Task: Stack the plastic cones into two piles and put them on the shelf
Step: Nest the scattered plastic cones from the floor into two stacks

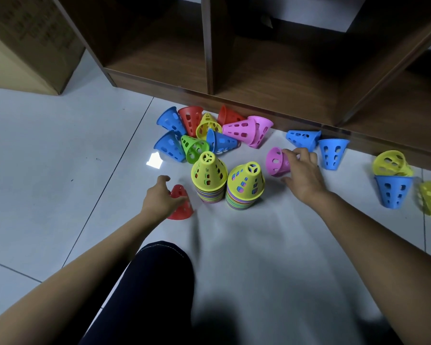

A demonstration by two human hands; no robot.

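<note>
Left hand: we grip the red cone, upright on the floor just left of the piles.
Right hand: our fingers and thumb close on the pink cone, which lies on its side.
Piles: left pile and right pile, both yellow-topped, stand side by side between our hands.
Loose cones: heaped before the shelf.
Cardboard box: its print is too blurred for us to read.

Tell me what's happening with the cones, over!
Left hand grips red cone. Right hand grips pink cone. Two yellow-topped piles on floor, not shelved. Loose cones scattered before shelf.
</note>
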